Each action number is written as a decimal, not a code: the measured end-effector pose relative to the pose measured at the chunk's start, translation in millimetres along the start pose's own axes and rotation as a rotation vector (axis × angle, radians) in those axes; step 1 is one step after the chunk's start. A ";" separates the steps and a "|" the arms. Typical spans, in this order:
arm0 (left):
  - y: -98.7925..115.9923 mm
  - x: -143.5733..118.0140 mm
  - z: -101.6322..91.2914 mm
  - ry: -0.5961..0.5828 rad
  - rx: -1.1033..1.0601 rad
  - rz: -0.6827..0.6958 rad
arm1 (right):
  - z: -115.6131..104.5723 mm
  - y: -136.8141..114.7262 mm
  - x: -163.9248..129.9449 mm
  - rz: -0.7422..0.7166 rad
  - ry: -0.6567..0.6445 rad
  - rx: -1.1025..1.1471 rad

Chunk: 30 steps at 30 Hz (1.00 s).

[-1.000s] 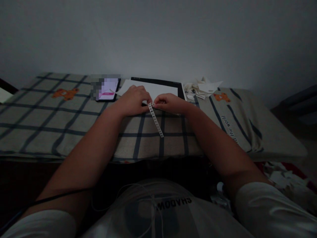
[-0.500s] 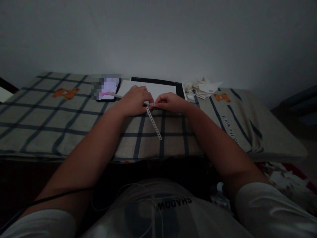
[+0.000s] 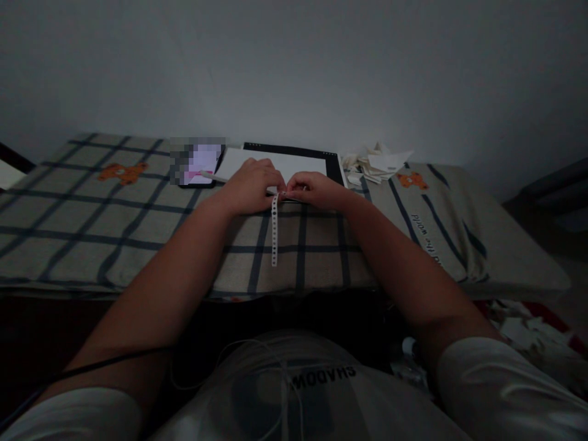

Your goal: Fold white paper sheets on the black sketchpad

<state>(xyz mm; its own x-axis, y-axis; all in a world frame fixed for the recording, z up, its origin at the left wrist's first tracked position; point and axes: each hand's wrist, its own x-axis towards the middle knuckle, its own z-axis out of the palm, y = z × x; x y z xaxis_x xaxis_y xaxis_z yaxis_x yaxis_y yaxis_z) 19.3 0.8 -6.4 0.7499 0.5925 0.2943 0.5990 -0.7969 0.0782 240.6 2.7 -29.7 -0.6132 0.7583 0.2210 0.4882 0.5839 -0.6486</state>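
The dotted strip (image 3: 274, 236) is seemingly pinched in the grip of left hand (image 3: 252, 187) and right hand (image 3: 318, 189) (contact dimly lit), and could be torn by uneven tugging.

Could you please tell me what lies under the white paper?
A flat black item shows past the far and right edges of the white paper. Anything under its middle is covered; the left hand and right hand hide part of its near edge.

Dark capitals on the person's shirt (image 3: 349, 404) read SHADOW (image 3: 323, 376). Toward the right end of the checked cloth (image 3: 316, 269), near its front edge, I can read "the world" (image 3: 426, 236), printed aslant; the letters just beside it are partly lost in the folds.
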 end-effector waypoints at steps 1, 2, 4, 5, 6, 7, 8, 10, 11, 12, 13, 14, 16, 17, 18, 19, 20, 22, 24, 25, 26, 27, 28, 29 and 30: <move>0.2 -0.2 -0.7 -0.001 -0.004 -0.003 | -0.6 0.0 -0.4 0.004 -0.001 0.007; 0.3 -0.3 -1.2 0.000 -0.009 -0.006 | -1.3 -0.1 -1.0 0.011 -0.003 0.015; 0.1 -0.6 -1.6 0.011 -0.015 -0.010 | -3.0 -0.4 -2.1 0.029 -0.007 0.024; 0.0 -0.6 -1.5 0.020 -0.017 -0.011 | -3.7 -0.7 -2.5 0.039 -0.005 0.022; -0.2 -0.6 -1.2 0.028 -0.017 -0.011 | -4.3 -1.2 -2.9 0.048 -0.001 0.017; -0.5 -0.5 -0.7 0.034 -0.017 -0.009 | -4.9 -1.7 -3.1 0.055 0.003 0.009; -0.8 -0.4 -0.1 0.038 -0.017 -0.006 | -5.2 -2.2 -3.2 0.062 0.005 0.002; -1.5 0.0 1.0 0.038 -0.019 0.004 | -5.5 -3.0 -3.1 0.077 0.002 -0.006; -1.8 0.1 1.5 0.036 -0.022 0.009 | -5.5 -3.2 -3.0 0.084 0.000 -0.005; -2.1 0.3 1.8 0.034 -0.025 0.014 | -5.3 -3.2 -2.8 0.091 -0.002 0.000; -2.3 0.3 2.1 0.033 -0.026 0.016 | -5.0 -3.2 -2.6 0.096 -0.004 0.006; -2.4 0.3 2.2 0.031 -0.027 0.015 | -4.5 -3.1 -2.5 0.099 -0.007 0.014; -2.3 0.4 2.5 0.030 -0.025 0.009 | -3.2 -2.8 -2.1 0.101 -0.016 0.021; -2.3 0.4 2.6 0.027 -0.024 0.007 | -2.3 -2.8 -1.8 0.099 -0.022 0.017; -2.2 0.5 2.8 0.025 -0.024 0.008 | -1.4 -3.0 -1.5 0.094 -0.025 0.005; -2.1 0.5 3.0 0.021 -0.025 0.011 | -0.4 -3.3 -1.1 0.085 -0.028 -0.013; -2.1 0.6 3.2 0.017 -0.028 0.015 | 0.5 -3.6 -0.7 0.072 -0.029 -0.034; -2.1 0.7 3.4 0.014 -0.039 0.020 | 2.0 -4.5 0.1 0.035 -0.025 -0.078; -2.2 0.7 3.1 0.019 -0.058 0.015 | 3.1 -5.0 0.8 -0.005 -0.009 -0.104; -2.3 0.7 2.8 0.022 -0.067 0.009 | 3.4 -4.9 1.0 -0.023 0.003 -0.109; -2.6 0.6 2.5 0.026 -0.074 0.001 | 3.6 -4.7 1.1 -0.037 0.014 -0.111; -2.9 0.4 2.2 0.029 -0.079 -0.006 | 3.7 -4.3 1.2 -0.047 0.024 -0.109; -3.4 0.2 1.9 0.031 -0.081 -0.011 | 3.8 -3.7 1.3 -0.054 0.030 -0.105; -3.9 -0.1 1.7 0.033 -0.082 -0.014 | 3.7 -3.1 1.3 -0.057 0.034 -0.100; -4.4 -0.4 1.5 0.034 -0.085 -0.014 | 3.5 -2.5 1.3 -0.057 0.038 -0.095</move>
<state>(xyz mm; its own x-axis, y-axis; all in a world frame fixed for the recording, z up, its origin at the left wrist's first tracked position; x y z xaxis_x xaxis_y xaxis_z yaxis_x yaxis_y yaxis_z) 16.8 4.2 -8.3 0.7307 0.6008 0.3242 0.5824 -0.7963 0.1633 236.4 1.3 -30.4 -0.6188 0.7323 0.2844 0.5108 0.6501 -0.5625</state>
